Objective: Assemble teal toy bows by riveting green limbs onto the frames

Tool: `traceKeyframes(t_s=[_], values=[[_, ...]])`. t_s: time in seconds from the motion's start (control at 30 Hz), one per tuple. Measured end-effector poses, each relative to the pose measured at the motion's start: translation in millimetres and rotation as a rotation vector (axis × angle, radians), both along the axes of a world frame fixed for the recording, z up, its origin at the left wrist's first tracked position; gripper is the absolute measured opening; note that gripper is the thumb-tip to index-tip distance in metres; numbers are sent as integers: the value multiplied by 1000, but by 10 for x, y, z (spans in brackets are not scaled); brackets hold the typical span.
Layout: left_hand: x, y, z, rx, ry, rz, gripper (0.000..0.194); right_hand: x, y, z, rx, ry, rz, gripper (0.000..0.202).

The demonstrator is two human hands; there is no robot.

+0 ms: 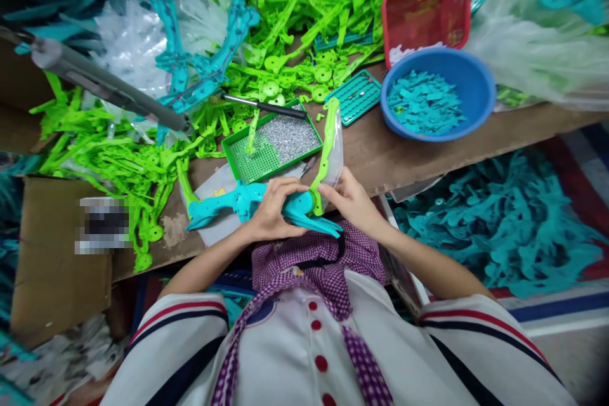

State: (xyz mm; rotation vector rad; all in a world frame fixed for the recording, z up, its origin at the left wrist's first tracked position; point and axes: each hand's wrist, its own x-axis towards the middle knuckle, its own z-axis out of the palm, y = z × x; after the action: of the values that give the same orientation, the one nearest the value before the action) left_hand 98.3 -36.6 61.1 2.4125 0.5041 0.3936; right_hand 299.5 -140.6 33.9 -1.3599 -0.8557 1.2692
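Above a white shirt (285,342) and a purple checked apron (280,266), 2 hands meet over the near edge of a brown desk (413,155). The left hand (276,209) curls around a turquoise plastic part (245,202), which lies crosswise along that edge. The right hand (354,206) pinches the lower end of a lime-green strip (327,152) that stands against the part's right end. To the right, below the desk's near edge, turquoise pieces (499,222) fill a bin; a cardboard box (61,235) sits at the desk's left end. Just beyond the hands, a green tray (233,171) holds small silvery bits, with a black-handled tool (266,105) lying across its far edge. A small teal tray (352,101) rests near its right corner, beside a blue bowl (438,132) of small turquoise bits. Behind the bowl, a red basket (390,28) is tilted up. A heap of lime-green pieces (304,6) covers the desk's far side.
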Motion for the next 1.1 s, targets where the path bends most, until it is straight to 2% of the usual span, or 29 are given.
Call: traceKeyframes(t_s=[0.23, 0.37, 0.47, 0.53, 0.63, 0.73, 0.8, 0.87, 1.0, 1.1], values=[[-29, 1, -39, 31, -129, -69, 78, 156, 27, -14, 17, -96, 169, 46], [-17, -24, -80, 37, -41, -82, 79, 170, 44, 3, 19, -120, 168, 41], [16, -22, -75, 13, 33, -104, 92, 131, 31, -71, 6, -57, 127, 38], [64, 30, -18, -66, 136, -107, 97, 107, 29, -137, 1, 22, 113, 38], [197, 225, 117, -243, 417, -125, 74, 85, 50, -192, -10, 108, 114, 40], [378, 489, 189, -484, 660, -232, 60, 85, 79, -168, -14, 176, 131, 42], [481, 615, 167, -653, 693, -287, 57, 100, 86, -134, 6, 154, 114, 42], [543, 658, 105, -764, 654, -279, 54, 124, 77, -109, 28, 88, 80, 41], [568, 617, -16, -830, 608, -211, 52, 124, 23, -115, -29, 126, 56, 37], [579, 652, -28, -837, 632, -249, 54, 22, -26, -139, -83, 214, -66, 39]])
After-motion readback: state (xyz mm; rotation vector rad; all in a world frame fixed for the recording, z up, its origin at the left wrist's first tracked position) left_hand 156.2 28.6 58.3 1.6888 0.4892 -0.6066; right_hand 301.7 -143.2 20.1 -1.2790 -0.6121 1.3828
